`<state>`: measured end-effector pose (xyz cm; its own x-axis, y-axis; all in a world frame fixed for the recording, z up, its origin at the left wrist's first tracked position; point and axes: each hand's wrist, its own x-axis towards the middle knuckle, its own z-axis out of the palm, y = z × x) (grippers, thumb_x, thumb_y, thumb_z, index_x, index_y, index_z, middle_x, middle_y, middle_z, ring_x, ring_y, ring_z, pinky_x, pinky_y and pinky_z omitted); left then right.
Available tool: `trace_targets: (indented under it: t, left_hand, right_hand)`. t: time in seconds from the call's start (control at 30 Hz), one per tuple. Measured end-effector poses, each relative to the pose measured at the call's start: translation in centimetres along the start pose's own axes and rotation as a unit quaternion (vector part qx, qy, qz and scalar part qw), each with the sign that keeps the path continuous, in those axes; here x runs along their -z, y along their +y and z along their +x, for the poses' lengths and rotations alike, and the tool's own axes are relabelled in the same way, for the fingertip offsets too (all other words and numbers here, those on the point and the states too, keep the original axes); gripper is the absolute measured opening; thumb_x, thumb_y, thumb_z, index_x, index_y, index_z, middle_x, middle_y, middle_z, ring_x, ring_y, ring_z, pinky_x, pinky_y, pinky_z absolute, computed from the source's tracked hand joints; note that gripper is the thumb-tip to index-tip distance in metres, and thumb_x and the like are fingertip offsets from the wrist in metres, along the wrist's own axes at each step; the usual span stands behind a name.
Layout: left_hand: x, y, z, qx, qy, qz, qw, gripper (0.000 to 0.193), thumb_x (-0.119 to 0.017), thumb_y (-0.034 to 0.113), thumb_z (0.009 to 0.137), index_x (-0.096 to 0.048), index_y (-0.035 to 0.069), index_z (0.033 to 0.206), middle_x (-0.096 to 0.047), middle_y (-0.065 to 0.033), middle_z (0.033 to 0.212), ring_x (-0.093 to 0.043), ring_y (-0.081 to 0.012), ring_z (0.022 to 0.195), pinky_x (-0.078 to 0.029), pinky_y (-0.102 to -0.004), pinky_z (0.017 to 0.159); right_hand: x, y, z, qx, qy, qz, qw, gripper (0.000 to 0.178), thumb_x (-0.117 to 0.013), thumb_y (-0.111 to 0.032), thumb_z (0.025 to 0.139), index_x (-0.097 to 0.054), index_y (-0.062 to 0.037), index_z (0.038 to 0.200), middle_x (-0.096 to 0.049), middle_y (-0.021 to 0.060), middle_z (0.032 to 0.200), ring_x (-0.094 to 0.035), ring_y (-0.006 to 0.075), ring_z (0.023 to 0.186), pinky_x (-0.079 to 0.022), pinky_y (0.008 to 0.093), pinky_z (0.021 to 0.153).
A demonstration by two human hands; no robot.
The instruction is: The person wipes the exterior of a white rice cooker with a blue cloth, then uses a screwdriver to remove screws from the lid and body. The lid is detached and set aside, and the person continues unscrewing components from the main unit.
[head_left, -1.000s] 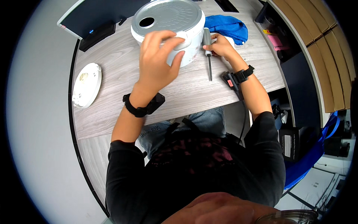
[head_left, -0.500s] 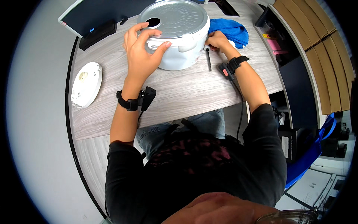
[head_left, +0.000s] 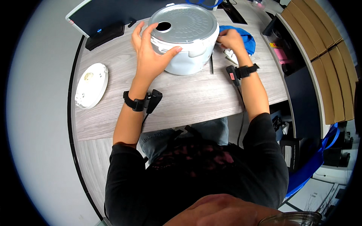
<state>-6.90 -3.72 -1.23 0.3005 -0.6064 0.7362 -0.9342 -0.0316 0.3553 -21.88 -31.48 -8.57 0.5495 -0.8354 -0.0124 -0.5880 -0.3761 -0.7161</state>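
A white rice cooker (head_left: pixel 190 62) with a silver ribbed metal top (head_left: pixel 188 19) stands on the desk, a dark round hole in its top. My left hand (head_left: pixel 152 56) rests against its front-left rim, thumb and fingers spread apart. Close by the cooker's right side, the fingers of my right hand (head_left: pixel 230 39) are bent together; whatever is between them is hidden. Below that hand lies a thin dark rod (head_left: pixel 212 64), like a screwdriver shaft, its upper end hidden by the cooker. A small white part (head_left: pixel 231 56) sits under my right wrist.
A blue cloth (head_left: pixel 248 40) lies behind my right hand. At the left of the desk is a round white cover (head_left: pixel 92 86). A monitor (head_left: pixel 109 17) stands at the back left. To the right are a shelf with a pink item (head_left: pixel 279 53) and brown cardboard boxes (head_left: pixel 328 71).
My right hand has moved up along the cooker's side, away from the dark rod, uncovering the small white part. My left hand stays at the rim with its fingers more lifted. The view has shifted slightly.
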Motion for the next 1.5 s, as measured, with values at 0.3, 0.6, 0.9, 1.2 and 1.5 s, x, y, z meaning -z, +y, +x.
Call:
trace_targets:
  t: [0.3, 0.6, 0.9, 1.2, 1.5]
  left_hand:
    - [-2.2, -0.6, 1.5, 0.104, -0.070, -0.113, 0.986, 0.115, -0.092, 0.044, 0.069, -0.028, 0.001, 0.154, -0.016, -0.0338, 0.158, -0.020, -0.0511, 0.149, -0.035, -0.0582, 0.115]
    - [-3.1, -4.0, 2.9, 0.127, -0.094, -0.241, 0.957, 0.095, -0.088, 0.040, 0.075, -0.042, 0.007, 0.151, -0.017, -0.0321, 0.161, -0.024, -0.0470, 0.150, -0.035, -0.0541, 0.117]
    - [-3.3, -6.0, 3.7, 0.110, -0.075, -0.339, 0.931, 0.072, -0.086, 0.035, 0.081, -0.056, 0.007, 0.140, -0.021, -0.0288, 0.162, -0.036, -0.0434, 0.146, -0.040, -0.0501, 0.115]
    - [-2.4, -5.7, 3.9, 0.103, -0.060, -0.277, 0.953, 0.057, -0.086, 0.034, 0.080, -0.067, 0.014, 0.130, -0.032, -0.0311, 0.158, -0.032, -0.0410, 0.150, -0.038, -0.0532, 0.115]
    - [6.2, -6.7, 3.2, 0.081, -0.085, -0.245, 0.962, 0.057, -0.090, 0.021, 0.074, -0.071, 0.015, 0.128, -0.042, -0.0164, 0.159, -0.060, -0.0287, 0.128, -0.045, -0.0407, 0.111]
  right_hand:
    - [6.7, -3.4, -4.2, 0.311, -0.018, 0.254, 0.916, 0.078, -0.088, -0.033, 0.075, -0.059, -0.0131, 0.143, -0.060, 0.0195, 0.139, -0.053, 0.0357, 0.135, -0.045, 0.0498, 0.108]
    - [5.1, -3.0, -2.2, 0.319, -0.043, 0.216, 0.922, 0.078, -0.091, -0.042, 0.069, -0.065, -0.0151, 0.137, -0.059, 0.0170, 0.143, -0.052, 0.0368, 0.136, -0.042, 0.0539, 0.111]
    - [4.5, -3.0, -1.8, 0.304, 0.010, 0.168, 0.938, 0.063, -0.091, -0.036, 0.070, -0.073, -0.0144, 0.125, -0.056, 0.0195, 0.146, -0.055, 0.0351, 0.133, -0.047, 0.0461, 0.106]
    - [4.9, -4.5, -2.6, 0.331, 0.049, 0.192, 0.923, 0.061, -0.092, -0.037, 0.067, -0.075, -0.0167, 0.123, -0.052, 0.0226, 0.150, -0.051, 0.0387, 0.138, -0.045, 0.0501, 0.108]
    - [2.9, -9.2, -7.5, 0.393, 0.108, 0.240, 0.881, 0.050, -0.094, -0.025, 0.067, -0.078, -0.0129, 0.114, -0.061, 0.0164, 0.138, -0.063, 0.0277, 0.120, -0.051, 0.0409, 0.102]
